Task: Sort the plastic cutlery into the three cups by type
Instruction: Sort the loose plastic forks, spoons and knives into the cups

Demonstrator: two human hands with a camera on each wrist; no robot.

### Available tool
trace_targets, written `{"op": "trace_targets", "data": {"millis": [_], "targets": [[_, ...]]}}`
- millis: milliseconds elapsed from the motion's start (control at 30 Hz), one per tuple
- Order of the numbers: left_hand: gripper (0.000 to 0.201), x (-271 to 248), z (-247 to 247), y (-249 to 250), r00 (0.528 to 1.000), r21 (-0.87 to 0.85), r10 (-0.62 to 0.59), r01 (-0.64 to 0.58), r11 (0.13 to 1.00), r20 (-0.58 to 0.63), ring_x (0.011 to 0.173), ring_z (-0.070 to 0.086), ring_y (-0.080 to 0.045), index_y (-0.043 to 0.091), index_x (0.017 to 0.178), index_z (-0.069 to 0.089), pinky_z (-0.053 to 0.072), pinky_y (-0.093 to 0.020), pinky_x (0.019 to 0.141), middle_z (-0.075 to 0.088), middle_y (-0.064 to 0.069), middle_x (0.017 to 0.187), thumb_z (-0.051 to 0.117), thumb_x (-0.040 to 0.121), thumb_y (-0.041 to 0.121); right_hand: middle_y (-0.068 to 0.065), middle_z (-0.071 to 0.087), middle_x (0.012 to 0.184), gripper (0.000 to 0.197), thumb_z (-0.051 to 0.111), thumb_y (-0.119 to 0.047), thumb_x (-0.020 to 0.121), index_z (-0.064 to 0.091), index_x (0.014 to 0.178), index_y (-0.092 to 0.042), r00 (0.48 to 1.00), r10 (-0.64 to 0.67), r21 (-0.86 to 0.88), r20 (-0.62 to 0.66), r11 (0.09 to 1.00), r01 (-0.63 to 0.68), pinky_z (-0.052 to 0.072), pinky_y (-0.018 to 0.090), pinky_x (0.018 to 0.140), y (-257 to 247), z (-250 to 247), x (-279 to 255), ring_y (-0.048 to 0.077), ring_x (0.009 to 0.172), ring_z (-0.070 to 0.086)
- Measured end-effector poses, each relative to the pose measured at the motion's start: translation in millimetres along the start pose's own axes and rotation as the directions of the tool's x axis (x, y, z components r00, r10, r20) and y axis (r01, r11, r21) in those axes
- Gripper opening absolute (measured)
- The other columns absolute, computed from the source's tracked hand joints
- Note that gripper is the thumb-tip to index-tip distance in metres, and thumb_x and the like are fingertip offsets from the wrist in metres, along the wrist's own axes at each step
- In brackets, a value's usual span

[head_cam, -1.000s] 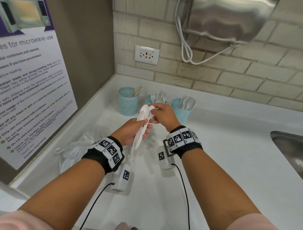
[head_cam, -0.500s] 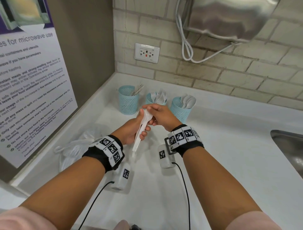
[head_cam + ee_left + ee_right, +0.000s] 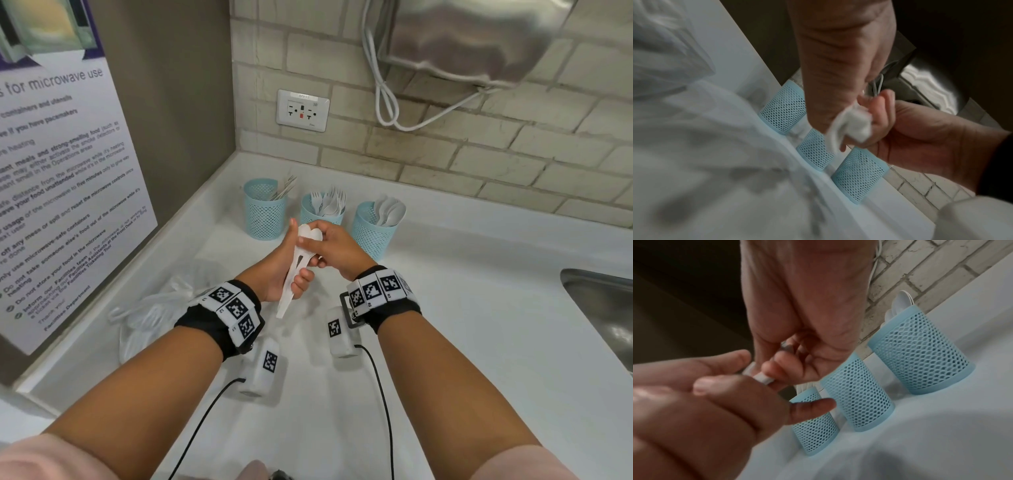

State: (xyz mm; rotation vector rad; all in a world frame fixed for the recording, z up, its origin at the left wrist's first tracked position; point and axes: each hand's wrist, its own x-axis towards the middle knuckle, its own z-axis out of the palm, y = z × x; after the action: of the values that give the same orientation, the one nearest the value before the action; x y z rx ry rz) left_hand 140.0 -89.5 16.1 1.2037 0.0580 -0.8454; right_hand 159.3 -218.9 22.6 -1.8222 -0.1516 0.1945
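Plastic bag (image 3: 154, 308): lying crumpled near the counter's left edge, under the microwave poster (image 3: 61, 192). Whether any cutlery is left inside, I can't make out.
Left cup (image 3: 264, 209): tucked toward the back-left corner of the counter (image 3: 479, 342), already stocked with thin handles poking out. Knives by my guess, too small to be sure.
Left hand (image 3: 281, 274): fingers curled round the handles of a small bunch of white cutlery, thumb pointing up beside it.
Bunch of spoons (image 3: 301, 263): up in the air in front of the middle cup, rounded bowls on top, handles slanting down and left. It looks like spoons, clear of every cup.
Middle cup (image 3: 322, 209): forks standing in it, tines up. That one looks well served.
Right hand (image 3: 332, 246): fingertips pinching the top of the bunch, apparently picking a piece out.
Right cup (image 3: 373, 229): spoons piled in, bowls above the rim, just beside the right hand.
Progress: all three cups are filled by type, so the sort looks far along. What is left, as I judge it, is this handful going into the right cup, plus anything hiding in the bag.
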Motion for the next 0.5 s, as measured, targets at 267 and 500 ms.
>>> {"op": "trace_targets", "data": {"millis": [267,500], "targets": [[0.045,-1,-8,-5,0.990,0.207,0.098,-0.074,0.975,-0.105,0.040,0.029,-0.002,0.013,0.101,0.063,0.024,-0.011,0.038,0.036,0.006,0.060,0.032,0.099,0.046,0.015,0.062,0.097,0.031,0.036,-0.003,0.093,0.043,0.118,-0.022,0.947,0.015,0.024,-0.321,1.000,-0.008,0.040,0.020,0.043,7,-16,1,0.014,0.051,0.050],[0.046,-3,-3,-10,0.965,0.413,0.119,-0.012,0.910,-0.235,0.039,0.027,-0.002,0.014,0.102,0.063,0.019,-0.012,0.037,0.037,0.007,0.060,0.033,0.098,0.049,0.008,0.056,0.074,0.022,0.049,0.000,0.090,0.044,0.106,-0.014,0.961,0.140,0.041,-0.237,0.990,-0.134,0.039,0.016,0.037,13,-18,-2,0.011,0.045,0.050]]}}
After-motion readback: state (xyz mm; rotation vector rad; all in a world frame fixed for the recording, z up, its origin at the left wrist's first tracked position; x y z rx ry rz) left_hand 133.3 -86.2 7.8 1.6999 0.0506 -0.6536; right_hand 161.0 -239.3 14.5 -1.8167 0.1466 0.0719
